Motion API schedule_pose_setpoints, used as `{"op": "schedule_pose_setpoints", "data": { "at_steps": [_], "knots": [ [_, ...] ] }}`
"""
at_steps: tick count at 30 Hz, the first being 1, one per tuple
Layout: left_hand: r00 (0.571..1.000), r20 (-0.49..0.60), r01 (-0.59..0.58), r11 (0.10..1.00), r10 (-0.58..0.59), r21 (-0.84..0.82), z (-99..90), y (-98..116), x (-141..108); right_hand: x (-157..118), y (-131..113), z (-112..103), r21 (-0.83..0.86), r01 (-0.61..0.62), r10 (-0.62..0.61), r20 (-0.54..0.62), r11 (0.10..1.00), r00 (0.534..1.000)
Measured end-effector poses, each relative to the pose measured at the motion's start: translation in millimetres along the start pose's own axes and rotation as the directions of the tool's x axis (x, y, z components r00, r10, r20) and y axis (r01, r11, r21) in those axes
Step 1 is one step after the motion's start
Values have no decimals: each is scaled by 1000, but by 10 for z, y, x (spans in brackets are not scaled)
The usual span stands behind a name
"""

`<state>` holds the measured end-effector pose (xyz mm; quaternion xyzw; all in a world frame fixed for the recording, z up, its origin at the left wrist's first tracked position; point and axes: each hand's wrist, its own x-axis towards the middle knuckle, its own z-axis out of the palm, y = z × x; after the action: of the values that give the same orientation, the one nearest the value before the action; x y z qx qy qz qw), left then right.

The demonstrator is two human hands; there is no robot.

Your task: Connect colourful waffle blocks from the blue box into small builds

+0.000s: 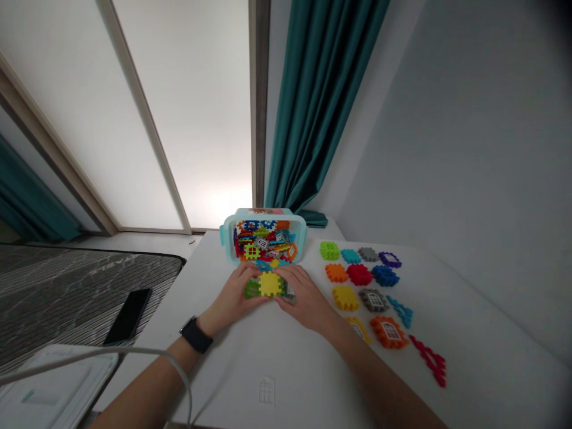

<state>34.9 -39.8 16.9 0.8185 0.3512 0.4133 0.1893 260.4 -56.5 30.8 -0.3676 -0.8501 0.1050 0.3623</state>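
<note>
Between my two hands is a yellow toothed square piece (270, 284), with green pieces (251, 289) showing at its left. My left hand (239, 292), with a dark watch on the wrist, closes on the yellow piece's left side. My right hand (301, 293) grips its right side, and a greyish piece shows partly under those fingers. Just beyond my hands stands a light teal bin (227, 241) full of mixed coloured pieces. A blue piece with a yellow one lies at the bin's near edge, partly hidden by my fingers.
On the white table (241, 369), sorted stacks lie at the right, among them lime (329, 250), red (360, 274), yellow (345, 298) and orange (388, 332). A clear window piece (267, 391) lies near the front. A white cable (152, 351) crosses my left forearm.
</note>
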Motion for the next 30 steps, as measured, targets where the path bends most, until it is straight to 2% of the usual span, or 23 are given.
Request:
{"op": "schedule_pose_setpoints", "data": {
  "at_steps": [3, 9, 18, 25, 30],
  "knots": [
    [1000, 19, -10, 1000, 10, 6, 49, 49, 39, -27, 53, -102, -18, 3, -2, 21, 1000, 1000],
    [991, 122, -61, 997, 54, 51, 201, 188, 189, -209, 170, -319, -40, -31, 29, -38, 999, 999],
    [977, 183, -109, 994, 107, 2, 557, 326, 530, -539, 418, -783, -148, -60, 49, -78, 987, 996],
    [966, 255, -71, 996, 53, 61, 980, 378, 687, -850, 729, -1066, -247, -202, 205, -13, 948, 979],
    [947, 304, -101, 994, 105, -28, 1180, 411, 730, -1018, 880, -1112, -285, -251, 264, 10, 925, 964]
  ]
}}
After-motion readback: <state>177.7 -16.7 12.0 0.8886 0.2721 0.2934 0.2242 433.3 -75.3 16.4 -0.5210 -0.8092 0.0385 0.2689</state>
